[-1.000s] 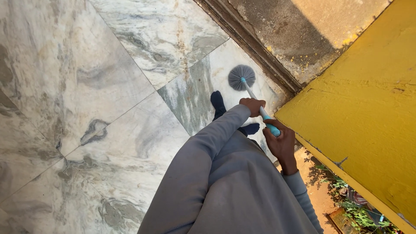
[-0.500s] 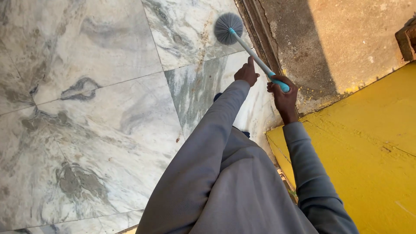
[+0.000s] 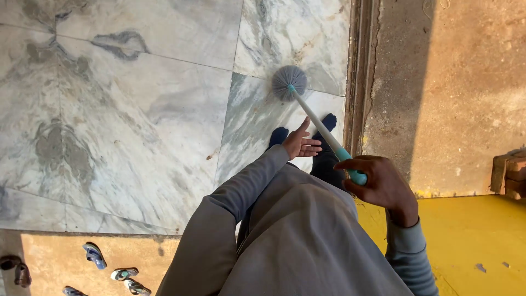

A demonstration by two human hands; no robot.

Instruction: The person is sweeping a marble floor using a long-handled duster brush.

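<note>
- Grey bristles form the round head of a brush (image 3: 289,83), which rests on the marble floor (image 3: 137,109), close to a seam between two slabs.
- From the head a pale shaft (image 3: 318,120) slants down to a teal grip at the near end.
- Right hand (image 3: 381,183): its fingers (image 3: 356,164) are clamped around the teal grip, knuckles up, above the yellow ledge (image 3: 466,235).
- Left hand (image 3: 301,143): open, fingers apart and stretched toward the shaft, just beside it; whether they touch it cannot be told.
- Both arms wear grey sleeves (image 3: 241,192), and a grey garment fills the lower middle of the view.
- Two feet in dark socks (image 3: 279,134) stand on the marble below the brush head, one on each side of the shaft.
- A dark sill (image 3: 357,71) runs along the right edge of the marble, with rough brown concrete (image 3: 460,82) beyond it.
- A brick (image 3: 509,170) sits at the far right, by the ledge.
- Several sandals (image 3: 94,255) lie on a tan floor at the lower left, well apart from the brush.
</note>
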